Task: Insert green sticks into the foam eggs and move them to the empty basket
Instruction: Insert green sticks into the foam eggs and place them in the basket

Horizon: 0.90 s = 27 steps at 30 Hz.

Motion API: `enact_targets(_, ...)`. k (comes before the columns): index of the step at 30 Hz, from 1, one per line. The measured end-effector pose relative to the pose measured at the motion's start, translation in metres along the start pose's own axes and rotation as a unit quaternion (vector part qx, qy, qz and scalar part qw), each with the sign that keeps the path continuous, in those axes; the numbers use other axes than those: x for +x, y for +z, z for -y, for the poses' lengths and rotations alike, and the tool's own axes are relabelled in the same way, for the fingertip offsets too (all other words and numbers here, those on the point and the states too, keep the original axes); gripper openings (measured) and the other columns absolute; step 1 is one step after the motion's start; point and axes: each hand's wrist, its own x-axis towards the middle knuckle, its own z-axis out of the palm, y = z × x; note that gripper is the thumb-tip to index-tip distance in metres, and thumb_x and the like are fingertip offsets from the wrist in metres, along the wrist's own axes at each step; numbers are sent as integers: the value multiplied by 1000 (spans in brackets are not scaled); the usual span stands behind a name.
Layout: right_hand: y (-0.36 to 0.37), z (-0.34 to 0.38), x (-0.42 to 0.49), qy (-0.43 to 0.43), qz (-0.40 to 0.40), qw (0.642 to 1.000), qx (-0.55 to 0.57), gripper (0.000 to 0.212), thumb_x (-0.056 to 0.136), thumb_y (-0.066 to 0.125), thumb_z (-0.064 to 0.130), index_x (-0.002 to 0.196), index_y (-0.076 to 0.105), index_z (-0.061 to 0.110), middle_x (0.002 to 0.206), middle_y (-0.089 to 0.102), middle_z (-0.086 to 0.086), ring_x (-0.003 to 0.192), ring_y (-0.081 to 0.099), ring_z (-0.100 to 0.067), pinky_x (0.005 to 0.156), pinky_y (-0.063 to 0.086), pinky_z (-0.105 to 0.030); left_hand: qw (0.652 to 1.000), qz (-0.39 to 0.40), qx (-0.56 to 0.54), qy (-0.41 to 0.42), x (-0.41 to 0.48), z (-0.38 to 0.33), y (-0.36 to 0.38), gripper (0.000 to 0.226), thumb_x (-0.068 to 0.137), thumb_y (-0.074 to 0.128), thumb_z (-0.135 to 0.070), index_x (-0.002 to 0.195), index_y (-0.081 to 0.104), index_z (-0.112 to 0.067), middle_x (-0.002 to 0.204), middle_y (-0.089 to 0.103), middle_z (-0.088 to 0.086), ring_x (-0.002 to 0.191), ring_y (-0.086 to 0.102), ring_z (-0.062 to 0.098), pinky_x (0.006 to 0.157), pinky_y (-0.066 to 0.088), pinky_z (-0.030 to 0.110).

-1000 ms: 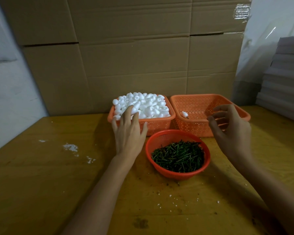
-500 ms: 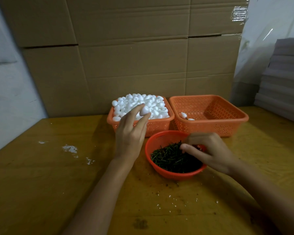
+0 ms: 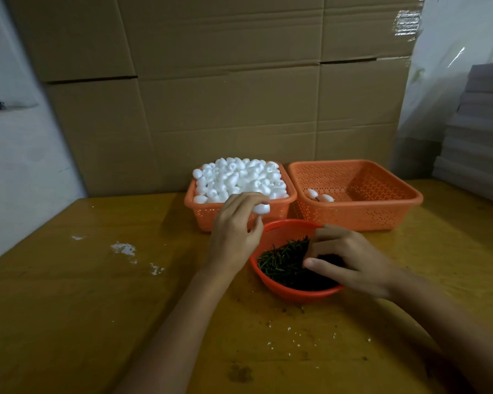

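My left hand [image 3: 235, 236] pinches one white foam egg [image 3: 262, 208] in front of the left orange basket [image 3: 202, 211], which is heaped with foam eggs [image 3: 239, 179]. My right hand [image 3: 350, 260] reaches into the round red basket [image 3: 282, 231] of green sticks [image 3: 282, 260], fingers curled down among the sticks; whether it holds one is hidden. The right orange basket [image 3: 382, 214] holds two foam eggs [image 3: 319, 196] near its left wall.
Everything stands on a yellow wooden table [image 3: 97, 308] with white crumbs [image 3: 123, 248] at the left and specks near the front. Cardboard boxes [image 3: 225, 95] form a wall behind the baskets. A stack of grey sheets [image 3: 481, 132] sits at the right.
My left hand lifted one egg out of the heap and drew it back toward me. My right hand left the right basket and went down into the sticks.
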Motion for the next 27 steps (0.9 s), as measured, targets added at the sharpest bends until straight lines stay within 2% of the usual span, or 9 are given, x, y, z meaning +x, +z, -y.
enact_targets(2,1,0,0,-1,-2,1000,0,43,104,44,60,88,71,30,97,60,16,97,58,-7,81,49,-34,999,2,-39,-26,1,0,2,30,83,76,11,108,76,-6,111,74,2,108,69,18,95,55,32)
enact_targets(5,3,0,1,4,1,1000,15,42,103,44,61,86,69,30,100,63,14,100,59,-10,83,49,-37,991,44,-114,-48,0,-5,6,27,86,79,7,109,78,-6,112,73,1,110,70,13,94,58,34)
enact_targets(9,4,-1,1,5,2,1000,19,42,103,44,60,84,66,30,97,61,16,99,59,-10,82,49,-36,963,92,-221,-123,1,-11,5,29,88,79,6,115,79,-5,116,69,-1,111,70,10,89,60,21)
enact_targets(13,5,-2,2,-7,-5,1000,15,38,104,46,57,83,65,32,94,57,21,98,56,-5,80,45,-24,942,107,-276,-159,2,-18,3,30,85,80,7,112,80,-6,116,71,0,107,74,10,88,59,21)
enact_targets(16,5,-3,3,-11,2,1000,5,34,104,49,54,83,66,33,92,56,23,96,54,-1,77,37,-16,920,137,-314,-190,3,-23,4,38,83,81,7,116,76,-11,112,76,-1,103,76,12,86,61,26)
enact_targets(18,5,-3,3,-6,5,1000,4,36,103,49,55,85,68,32,91,57,20,94,53,-2,76,37,-17,906,156,-334,-207,3,-26,6,41,82,82,5,117,69,-14,109,78,-1,103,77,16,86,63,31)
enact_targets(21,5,-2,3,-3,8,1000,8,37,103,47,57,85,67,32,90,58,17,92,53,-5,75,40,-22,893,172,-357,-211,2,-27,6,30,83,81,5,106,71,-10,109,80,4,104,77,19,90,64,40)
enact_targets(25,5,0,2,8,17,1000,6,39,103,45,57,88,69,30,88,59,17,90,54,-7,76,43,-28,878,188,-379,-224,2,-24,5,25,86,81,3,108,74,-4,108,80,6,100,78,24,88,64,38)
enact_targets(27,5,1,2,8,17,1000,9,41,103,43,58,90,70,30,89,60,17,90,55,-7,77,43,-26,874,187,-387,-227,2,-24,4,26,87,81,2,110,76,-8,108,80,5,100,78,24,87,64,39)
